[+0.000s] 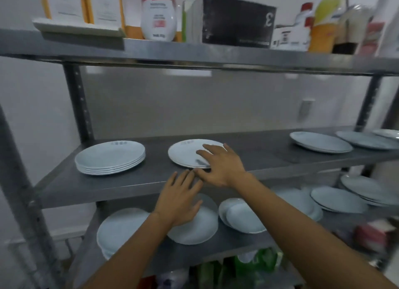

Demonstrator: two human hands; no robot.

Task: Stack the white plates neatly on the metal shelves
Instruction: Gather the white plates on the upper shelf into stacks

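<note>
1. The step in hand appears to be moving the centre plate [190,152] onto the stack of plates [110,157] to its left on the middle shelf [259,150]. It would go best lifted clear, not dragged, and lowered rim to rim so the pile stays even.
2. The right hand [222,165] reaches in from the plate's near right side, with its fingers straight and spread flat across the top. Whether the thumb hooks under the near rim is too blurred to tell.
3. The left hand [179,200] hovers just in front of the plate at the shelf edge — fingers spread, holding nothing — and looks placed to support the rim.
</note>
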